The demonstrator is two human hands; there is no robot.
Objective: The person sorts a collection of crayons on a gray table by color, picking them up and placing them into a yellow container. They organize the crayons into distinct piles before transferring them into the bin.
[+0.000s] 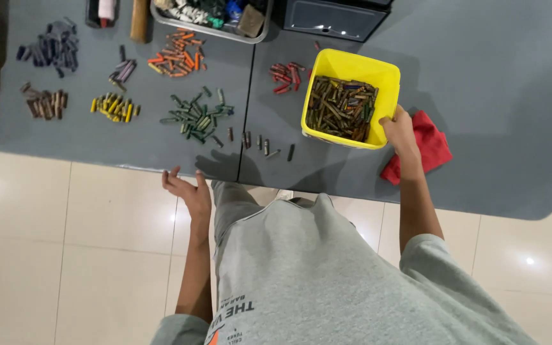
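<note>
Here the right hand [398, 128] grips the yellow crayon tub's [352, 69] rim (table [493, 96] edge); left hand [190, 188] hangs open, empty.

This looks like a craft or classroom workspace rather than a kitchen or shop. A grey work table [480, 96] stands on a floor of pale glossy tiles [65, 255]. On the table, left of a yellow plastic bin [352, 64] full of mixed crayons, lie crayon piles sorted by colour: green [198, 116], yellow [114, 106], orange [177, 59], blue [51, 48]. A grey tray of oddments [209, 16] sits beyond the bin.
</note>
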